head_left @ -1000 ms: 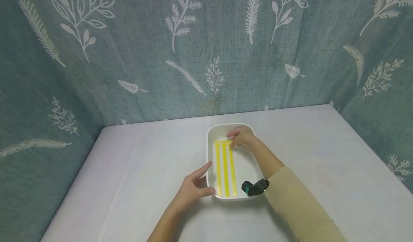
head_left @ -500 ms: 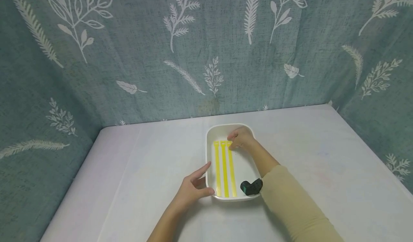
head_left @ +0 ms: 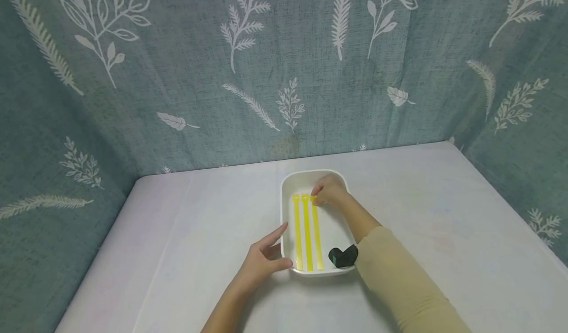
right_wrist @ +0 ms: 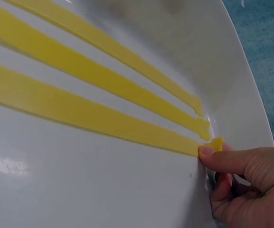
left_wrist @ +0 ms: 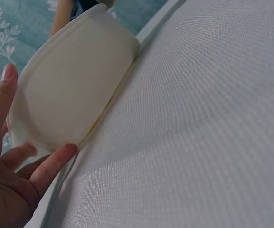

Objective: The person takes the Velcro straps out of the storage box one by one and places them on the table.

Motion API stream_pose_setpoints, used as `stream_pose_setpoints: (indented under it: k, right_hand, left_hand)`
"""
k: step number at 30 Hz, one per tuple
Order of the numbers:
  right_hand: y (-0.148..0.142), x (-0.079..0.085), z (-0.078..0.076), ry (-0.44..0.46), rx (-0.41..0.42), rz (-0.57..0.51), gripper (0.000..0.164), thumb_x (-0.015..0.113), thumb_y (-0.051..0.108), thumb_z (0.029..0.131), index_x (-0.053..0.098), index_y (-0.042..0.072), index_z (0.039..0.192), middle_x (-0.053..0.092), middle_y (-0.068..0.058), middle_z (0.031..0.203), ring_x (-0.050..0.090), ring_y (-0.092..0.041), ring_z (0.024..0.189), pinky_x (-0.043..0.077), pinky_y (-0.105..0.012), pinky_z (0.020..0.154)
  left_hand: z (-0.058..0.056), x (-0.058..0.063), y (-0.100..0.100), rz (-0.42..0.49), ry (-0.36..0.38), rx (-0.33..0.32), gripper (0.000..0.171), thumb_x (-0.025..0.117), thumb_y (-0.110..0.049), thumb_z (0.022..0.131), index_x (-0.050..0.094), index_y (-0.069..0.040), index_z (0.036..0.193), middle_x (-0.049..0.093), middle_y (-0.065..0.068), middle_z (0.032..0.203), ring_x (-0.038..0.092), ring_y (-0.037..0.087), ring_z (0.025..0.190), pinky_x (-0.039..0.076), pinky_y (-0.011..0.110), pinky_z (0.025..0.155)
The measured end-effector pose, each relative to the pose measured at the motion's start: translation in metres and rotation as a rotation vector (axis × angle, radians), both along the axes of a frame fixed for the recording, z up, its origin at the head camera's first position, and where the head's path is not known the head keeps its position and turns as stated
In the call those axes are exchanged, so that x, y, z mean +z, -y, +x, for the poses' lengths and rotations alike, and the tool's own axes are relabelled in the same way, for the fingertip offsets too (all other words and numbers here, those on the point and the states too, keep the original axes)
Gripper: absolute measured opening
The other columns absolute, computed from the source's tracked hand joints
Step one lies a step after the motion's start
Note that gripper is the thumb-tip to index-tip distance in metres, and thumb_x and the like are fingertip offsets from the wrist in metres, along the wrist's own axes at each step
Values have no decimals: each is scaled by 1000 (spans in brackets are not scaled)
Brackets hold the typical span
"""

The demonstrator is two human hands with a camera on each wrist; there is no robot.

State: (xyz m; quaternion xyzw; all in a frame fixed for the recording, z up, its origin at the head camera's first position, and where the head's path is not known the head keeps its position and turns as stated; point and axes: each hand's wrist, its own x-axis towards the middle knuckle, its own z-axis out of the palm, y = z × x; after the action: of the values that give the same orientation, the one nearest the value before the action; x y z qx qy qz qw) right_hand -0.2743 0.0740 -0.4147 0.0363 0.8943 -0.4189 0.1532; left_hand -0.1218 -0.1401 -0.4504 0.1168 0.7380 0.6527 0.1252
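In the head view a white tray (head_left: 334,227) holds three yellow hook-and-loop cable ties lying lengthwise, their slotted heads toward the far end: a left tie (head_left: 297,237), a middle tie (head_left: 307,237) and a right tie (head_left: 317,237). My right hand (head_left: 330,191) reaches into the tray. Thumb and fingers pinch the right tie (right_wrist: 99,116) just below its head, seen in the right wrist view. At the near left corner, my left hand (head_left: 262,259) touches the tray's outside with spread, fairly straight fingers; its fingertips rest low against the wall (left_wrist: 75,85) in the left wrist view.
A white cloth-covered table (head_left: 213,224) lies under the tray. Teal leaf-patterned fabric (head_left: 199,86) hangs behind and along both sides. A black device (head_left: 342,257) sits by my right sleeve (head_left: 390,269), over the tray's near right corner.
The right hand's fingers have drawn closer together at the head of the right tie. The forearm and black device have shifted slightly left; the left hand keeps its place against the tray.
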Motion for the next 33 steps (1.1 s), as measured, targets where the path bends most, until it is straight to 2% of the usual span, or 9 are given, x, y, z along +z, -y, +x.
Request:
stream_pose_setpoints:
  k: [3, 8, 12, 16, 18, 22, 28, 33]
  right_hand:
    - [-1, 1, 1, -15, 4, 5, 22, 80, -7, 65, 68, 1, 82, 59, -1, 73, 52, -15, 70, 43, -17, 61]
    - [-2, -2, -2, 7, -8, -69, 24, 77, -9, 66, 67, 0, 86, 59, -4, 76, 53, -16, 72, 45, -20, 64]
    - [-5, -6, -6, -13, 47, -126, 22, 74, -9, 66, 67, 1, 84, 56, -5, 74, 52, -16, 67, 47, -23, 62]
    - [-5, -3, -5, -10, 80, -207, 25, 69, -11, 67, 64, -4, 91, 49, -1, 68, 48, -11, 59, 46, -20, 56]
    - [-5, -1, -3, 15, 77, -232, 30, 67, -12, 71, 62, -9, 100, 47, 0, 69, 47, -9, 58, 45, -18, 55]
    - [-5, -1, -3, 24, 111, -265, 34, 66, -11, 74, 60, -10, 108, 48, 0, 71, 49, -8, 57, 45, -17, 53]
    - [-4, 2, 0, 24, 173, -344, 39, 65, -10, 78, 56, -8, 116, 50, -4, 81, 51, -13, 67, 49, -21, 58]
    - [-3, 5, 3, -4, 174, -385, 39, 65, -8, 79, 57, -5, 117, 52, -7, 91, 56, -16, 74, 55, -27, 65]
  left_hand:
    - [0, -1, 0, 1, -3, 1, 80, 81, -20, 74, 41, -14, 144, 35, 7, 151, 45, 42, 127, 45, 45, 98]
    - [0, -2, 0, -8, -5, 8, 81, 82, -21, 73, 42, -16, 143, 36, 6, 150, 45, 41, 127, 45, 45, 98]
    - [0, -1, 1, -9, -8, 11, 80, 82, -20, 73, 43, -17, 143, 36, 5, 150, 46, 41, 127, 45, 44, 98]
    - [-1, 0, 1, -13, -15, 11, 81, 82, -23, 73, 43, -17, 143, 36, 5, 150, 45, 41, 127, 45, 44, 98]
    - [-1, -1, 1, -9, -18, 5, 80, 82, -23, 73, 43, -16, 143, 36, 5, 150, 46, 41, 127, 45, 45, 98]
    - [-1, -2, 1, 1, -10, -6, 80, 81, -22, 74, 42, -16, 143, 35, 5, 151, 47, 41, 126, 46, 45, 98]
    - [-1, -1, 1, -8, -10, -6, 79, 81, -22, 75, 42, -18, 143, 35, 5, 151, 46, 40, 127, 45, 46, 98]
    - [0, 0, 1, -25, -9, 4, 78, 80, -23, 75, 43, -17, 143, 37, 4, 150, 47, 40, 126, 45, 48, 98]
